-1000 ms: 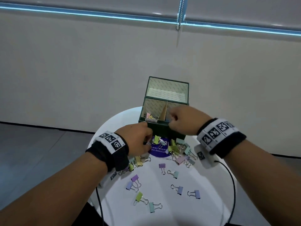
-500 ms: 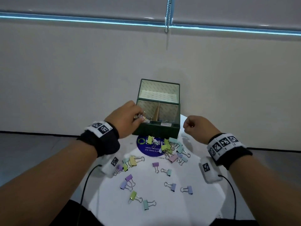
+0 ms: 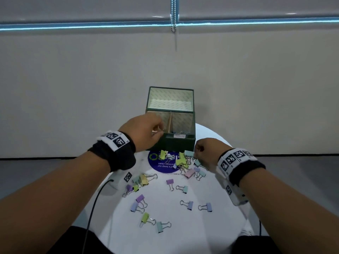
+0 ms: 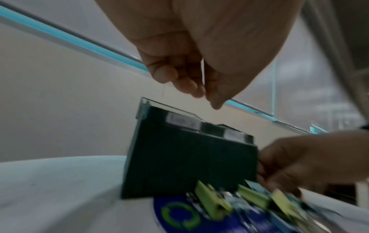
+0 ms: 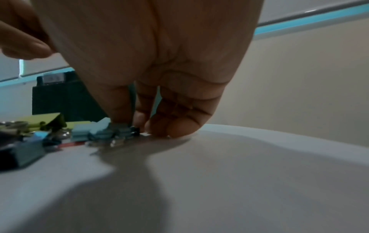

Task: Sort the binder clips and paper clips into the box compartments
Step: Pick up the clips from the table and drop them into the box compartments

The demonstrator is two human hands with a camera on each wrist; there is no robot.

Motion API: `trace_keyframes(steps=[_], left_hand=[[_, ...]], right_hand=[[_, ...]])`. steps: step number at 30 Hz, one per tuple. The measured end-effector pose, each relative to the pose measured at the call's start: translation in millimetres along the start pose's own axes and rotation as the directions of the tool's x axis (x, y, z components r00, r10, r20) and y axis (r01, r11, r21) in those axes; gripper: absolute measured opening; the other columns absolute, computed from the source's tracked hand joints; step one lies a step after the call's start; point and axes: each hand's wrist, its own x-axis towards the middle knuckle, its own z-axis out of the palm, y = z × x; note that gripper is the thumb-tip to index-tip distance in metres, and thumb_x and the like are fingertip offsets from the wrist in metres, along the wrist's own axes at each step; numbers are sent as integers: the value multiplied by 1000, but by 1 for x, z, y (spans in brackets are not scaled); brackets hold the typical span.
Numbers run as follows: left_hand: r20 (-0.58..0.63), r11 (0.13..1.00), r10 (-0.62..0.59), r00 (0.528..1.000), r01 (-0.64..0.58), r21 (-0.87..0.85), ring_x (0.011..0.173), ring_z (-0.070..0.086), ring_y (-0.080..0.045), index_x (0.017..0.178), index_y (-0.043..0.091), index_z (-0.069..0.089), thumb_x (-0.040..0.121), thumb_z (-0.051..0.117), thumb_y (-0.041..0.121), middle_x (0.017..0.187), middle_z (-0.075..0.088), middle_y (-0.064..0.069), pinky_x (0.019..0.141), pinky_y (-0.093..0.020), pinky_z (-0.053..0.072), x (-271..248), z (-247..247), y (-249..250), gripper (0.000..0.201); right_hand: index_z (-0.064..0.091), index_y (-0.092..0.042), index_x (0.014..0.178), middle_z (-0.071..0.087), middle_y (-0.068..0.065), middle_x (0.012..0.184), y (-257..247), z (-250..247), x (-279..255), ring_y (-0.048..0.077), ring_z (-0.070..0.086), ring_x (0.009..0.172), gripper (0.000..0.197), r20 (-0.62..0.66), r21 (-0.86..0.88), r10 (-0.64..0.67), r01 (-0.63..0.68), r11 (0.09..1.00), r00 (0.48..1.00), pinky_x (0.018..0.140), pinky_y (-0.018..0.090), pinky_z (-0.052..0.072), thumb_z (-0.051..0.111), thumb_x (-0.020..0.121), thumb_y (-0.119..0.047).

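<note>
Now your round white table (image 3: 216, 241) holds the dark green box (image 3: 176, 144), its lid standing open at the far side. Your left hand (image 3: 145, 132) is over the box's left compartment, fingers bunched together; I cannot tell if they hold anything. Your right hand (image 3: 207, 153) is down by the pile of binder clips (image 3: 183, 162) in front of the box, and its fingertips (image 5: 175, 127) touch the table beside the pale blue clips (image 5: 95, 130).
</note>
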Motion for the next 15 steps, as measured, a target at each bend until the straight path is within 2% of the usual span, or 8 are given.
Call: trace_keyframes(steps=[1, 3, 5, 6, 8, 10, 13, 15], left_hand=[[90, 999, 39, 995, -41, 23, 87, 57, -10, 106, 33, 60, 93, 58, 37, 98, 57, 14, 78, -27, 51, -5, 2, 8, 14], [294, 990, 75, 953, -106, 91, 96, 58, -10, 125, 34, 55, 94, 58, 40, 113, 58, 12, 85, -31, 53, -11, 12, 20, 32], [428, 973, 64, 901, -152, 174, 114, 54, -15, 146, 31, 38, 93, 58, 43, 134, 47, 8, 96, -36, 50, -14, 25, 25, 59], [463, 964, 47, 885, -161, 209, 121, 51, -17, 151, 29, 31, 93, 57, 43, 140, 43, 6, 100, -37, 49, -15, 30, 27, 65], [485, 949, 24, 874, -173, 264, 125, 49, -20, 152, 27, 30, 94, 57, 41, 142, 42, 3, 102, -38, 47, -17, 37, 29, 66], [475, 945, 5, 880, -160, 285, 122, 51, -22, 151, 28, 33, 92, 59, 40, 137, 47, 1, 100, -39, 48, -19, 39, 29, 65], [480, 962, -47, 876, -90, 259, 117, 54, -22, 147, 31, 39, 88, 63, 35, 130, 51, 2, 97, -36, 50, -20, 37, 26, 64], [507, 967, -80, 858, -57, 248, 110, 56, -21, 138, 31, 49, 83, 65, 25, 125, 49, 3, 93, -35, 53, -21, 33, 25, 58]], right_hand=[[66, -26, 85, 68, -8, 85, -1, 1, -1, 15, 61, 83, 10, -2, 0, -1, 1, 1000, 1000, 66, 27, 44, 59, 92, -28], [63, -25, 80, 68, -7, 83, 0, 2, -1, 17, 62, 84, 15, 0, -11, 10, -10, 1000, 1000, 69, 27, 45, 54, 91, -22], [64, -20, 78, 70, -5, 75, 0, 0, -3, 17, 64, 78, 19, -9, 12, 18, -18, 1000, 1000, 67, 29, 47, 49, 90, -20], [62, -18, 78, 70, -4, 73, -2, -1, -4, 17, 64, 76, 18, -23, 35, 20, -20, 999, 1000, 64, 28, 45, 48, 90, -20], [54, -18, 78, 63, -3, 74, -3, -3, -5, 17, 57, 72, 14, -48, 43, 13, -11, 999, 999, 59, 27, 39, 50, 91, -22], [49, -20, 79, 58, -3, 74, -3, -3, -4, 18, 51, 69, 10, -91, 52, 13, -9, 999, 996, 58, 27, 36, 53, 88, -22], [49, -24, 84, 61, -4, 79, 1, -3, -1, 19, 54, 71, 9, -157, 62, 3, 6, 998, 988, 61, 28, 40, 52, 84, -16], [56, -22, 88, 63, -1, 87, 3, -5, -1, 23, 58, 81, 14, -127, 67, -22, 31, 997, 992, 65, 29, 42, 47, 89, -12]])
